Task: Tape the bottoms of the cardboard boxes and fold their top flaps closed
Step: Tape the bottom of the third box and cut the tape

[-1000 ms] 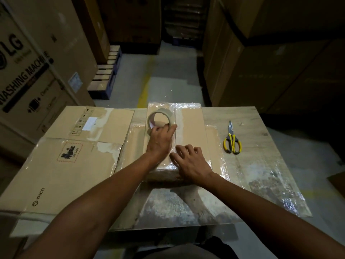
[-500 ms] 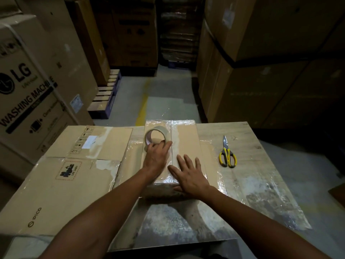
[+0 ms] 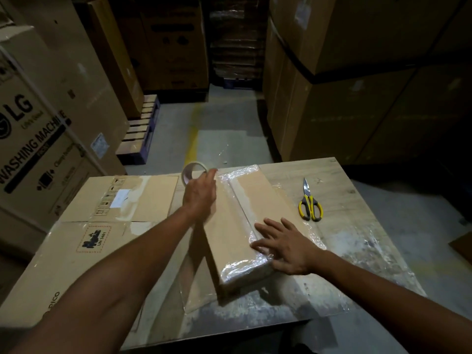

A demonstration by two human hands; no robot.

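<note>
A flat cardboard box (image 3: 237,226) lies on the wooden table (image 3: 339,241), turned at an angle, with shiny clear tape along its centre seam and over both ends. My left hand (image 3: 200,194) holds the roll of clear tape (image 3: 190,171) at the box's far left corner, lifted past the table's far edge. My right hand (image 3: 283,245) presses flat with spread fingers on the box's near right part, over the taped seam.
Yellow-handled scissors (image 3: 309,204) lie on the table to the right of the box. A large flattened carton (image 3: 84,231) covers the table's left side. Tall stacked cartons (image 3: 357,80) stand right and left, with a pallet (image 3: 140,131) on the floor behind.
My left hand has carried the tape roll from the box's top to beyond its far left corner. The box has swung to an angle, and my right hand has shifted nearer and to the right on it.
</note>
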